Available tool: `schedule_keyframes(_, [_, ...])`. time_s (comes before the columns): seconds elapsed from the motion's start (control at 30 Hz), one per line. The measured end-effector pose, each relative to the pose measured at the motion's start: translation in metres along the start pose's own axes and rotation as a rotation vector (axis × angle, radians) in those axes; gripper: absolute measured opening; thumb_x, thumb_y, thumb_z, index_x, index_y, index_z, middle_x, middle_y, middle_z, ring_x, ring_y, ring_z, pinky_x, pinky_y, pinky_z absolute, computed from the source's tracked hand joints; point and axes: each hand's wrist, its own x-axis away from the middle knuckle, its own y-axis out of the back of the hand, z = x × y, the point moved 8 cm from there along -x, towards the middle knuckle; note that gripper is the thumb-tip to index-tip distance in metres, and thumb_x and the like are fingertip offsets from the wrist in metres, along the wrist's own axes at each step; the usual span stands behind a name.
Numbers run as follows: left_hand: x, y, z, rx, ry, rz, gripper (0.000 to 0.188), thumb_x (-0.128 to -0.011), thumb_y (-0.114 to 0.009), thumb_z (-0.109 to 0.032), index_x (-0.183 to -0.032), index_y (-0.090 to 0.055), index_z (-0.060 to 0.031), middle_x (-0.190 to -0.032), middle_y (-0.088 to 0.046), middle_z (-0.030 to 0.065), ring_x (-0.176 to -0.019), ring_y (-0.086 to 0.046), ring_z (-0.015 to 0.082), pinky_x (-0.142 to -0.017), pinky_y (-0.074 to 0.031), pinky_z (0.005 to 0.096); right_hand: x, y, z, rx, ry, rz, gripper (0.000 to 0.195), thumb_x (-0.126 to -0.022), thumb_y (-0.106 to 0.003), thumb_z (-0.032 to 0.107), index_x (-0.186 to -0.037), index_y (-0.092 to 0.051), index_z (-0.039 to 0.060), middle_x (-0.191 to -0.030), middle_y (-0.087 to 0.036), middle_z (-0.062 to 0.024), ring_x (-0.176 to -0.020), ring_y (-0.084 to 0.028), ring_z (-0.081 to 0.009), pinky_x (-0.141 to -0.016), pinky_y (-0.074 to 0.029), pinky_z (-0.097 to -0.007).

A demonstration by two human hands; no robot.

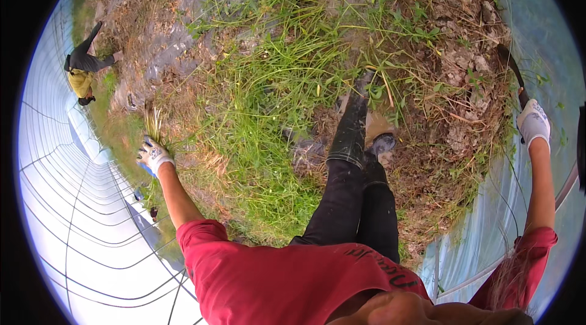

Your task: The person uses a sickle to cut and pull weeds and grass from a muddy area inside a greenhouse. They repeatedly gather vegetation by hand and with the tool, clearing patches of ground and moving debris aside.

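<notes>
My left hand (154, 155), in a white and blue work glove, is closed around a bunch of pulled weeds (154, 124) at the left, its pale stem ends pointing up in the picture. Out at the right edge, my right hand (534, 122), gloved in white, grips the handle of a sickle (512, 65) with a dark curved blade. The blade lies close to the bank of dry soil, beside the plastic sheeting. Between my hands, green weeds (274, 91) grow thickly in front of my boots.
My rubber boots (350, 128) stand in the weeds near a muddy puddle (377, 123). Torn dark plastic mulch film (171, 50) covers soil at the upper left. Translucent greenhouse sheeting (471, 229) runs along the right. Another person (82, 73) bends over at the far left.
</notes>
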Motion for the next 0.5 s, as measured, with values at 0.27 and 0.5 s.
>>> schedule_keyframes(0.27, [0.124, 0.149, -0.288, 0.716, -0.787, -0.075, 0.066, -0.076, -0.062, -0.040, -0.129, -0.040, -0.0078, -0.112, -0.056, 0.0119, -0.102, -0.054, 0.0258, -0.091, -0.036, 0.0401, -0.004, -0.003, -0.006, 0.018, -0.017, -0.019, 0.024, -0.077, -0.050, 0.010, -0.096, -0.053, -0.0045, -0.100, -0.060, -0.0252, -0.096, -0.058, -0.0365, -0.081, -0.047, -0.0412])
schedule_keyframes(0.5, [0.295, 0.402, -0.466, 1.180, -1.327, -0.603, 0.069, -0.077, -0.061, -0.048, -0.131, -0.041, -0.0106, -0.134, -0.038, 0.0145, -0.125, -0.034, 0.0317, -0.104, -0.023, 0.0462, -0.008, -0.018, -0.017, 0.110, -0.139, 0.056, 0.034, -0.076, -0.059, 0.018, -0.102, -0.044, 0.0004, -0.093, -0.060, -0.0211, -0.088, -0.059, -0.0366, -0.076, -0.047, -0.0423])
